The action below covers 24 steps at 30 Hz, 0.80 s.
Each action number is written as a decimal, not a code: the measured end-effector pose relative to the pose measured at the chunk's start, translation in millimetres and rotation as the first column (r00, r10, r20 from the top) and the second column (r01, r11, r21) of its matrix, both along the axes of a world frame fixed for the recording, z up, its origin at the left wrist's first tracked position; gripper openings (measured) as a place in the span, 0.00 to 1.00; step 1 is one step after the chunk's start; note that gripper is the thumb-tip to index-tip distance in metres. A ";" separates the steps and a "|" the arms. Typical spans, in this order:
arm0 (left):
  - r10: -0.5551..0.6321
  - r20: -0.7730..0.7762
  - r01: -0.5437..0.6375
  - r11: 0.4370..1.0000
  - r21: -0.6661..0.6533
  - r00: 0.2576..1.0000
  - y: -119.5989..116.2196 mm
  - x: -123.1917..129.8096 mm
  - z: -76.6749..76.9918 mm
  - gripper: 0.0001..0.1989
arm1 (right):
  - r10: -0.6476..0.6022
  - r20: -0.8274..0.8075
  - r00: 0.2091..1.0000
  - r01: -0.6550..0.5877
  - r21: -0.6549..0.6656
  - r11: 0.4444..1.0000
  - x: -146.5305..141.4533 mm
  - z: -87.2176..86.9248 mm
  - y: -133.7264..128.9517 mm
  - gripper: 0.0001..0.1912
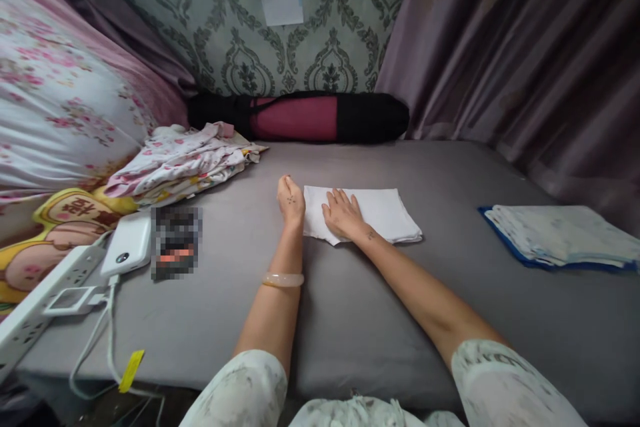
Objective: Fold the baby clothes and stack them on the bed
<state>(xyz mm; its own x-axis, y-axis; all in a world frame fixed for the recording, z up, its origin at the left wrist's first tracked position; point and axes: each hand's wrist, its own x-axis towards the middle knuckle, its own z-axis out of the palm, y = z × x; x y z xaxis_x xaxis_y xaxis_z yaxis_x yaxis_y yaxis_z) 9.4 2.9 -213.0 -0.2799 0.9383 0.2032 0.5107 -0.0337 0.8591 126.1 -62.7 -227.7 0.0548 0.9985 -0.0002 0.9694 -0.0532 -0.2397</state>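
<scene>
— Left hand (291,202): condition?
— Standing on its edge, fingers bent inward, beside the left end of the folded white cloth (385,210). The fingers are partly hidden; I cannot tell whether it pinches any fabric.
— Right hand (344,215)?
— Palm down, fully opened, fingers slightly spread, flat on the cloth and gripping nothing.
— Position of the cloth?
— On the grey sheet (360,320), under the right hand and just right of the left.
— Items left of the hands?
— A heap of patterned clothes (185,163), left of and beyond the left hand; farther left, a white power bank (129,243) and a power strip (30,327).
— Right of the hands?
— A stack of folded pale cloths (565,237), well apart from the right hand.
— Beyond both?
— A long black-and-red bag (295,118), lying by the wall.
</scene>
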 end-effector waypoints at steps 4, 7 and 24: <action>0.031 0.012 -0.030 0.999 -0.030 0.999 4.4 -5.7 -0.8 0.23 | 0.025 0.012 1.000 -0.025 0.027 0.999 -9.9 -0.7 5.8 0.30; 0.028 0.007 -0.027 0.998 -0.061 1.000 5.2 -7.5 -0.2 0.23 | 0.027 0.023 0.999 -0.027 0.016 0.999 -17.3 -0.6 8.6 0.30; -0.183 -0.050 0.185 0.982 0.038 0.982 0.3 10.4 -4.7 0.21 | 0.097 0.020 0.995 -0.098 0.069 0.993 -20.2 10.8 7.7 0.30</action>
<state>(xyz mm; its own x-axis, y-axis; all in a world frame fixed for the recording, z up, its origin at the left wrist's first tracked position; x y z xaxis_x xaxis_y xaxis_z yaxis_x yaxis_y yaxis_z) 19.8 3.2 -217.6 -0.0930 0.9631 0.2524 0.5319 -0.1663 0.8303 105.9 -54.9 -216.9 -0.0434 0.9966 0.0697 0.9730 0.0580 -0.2232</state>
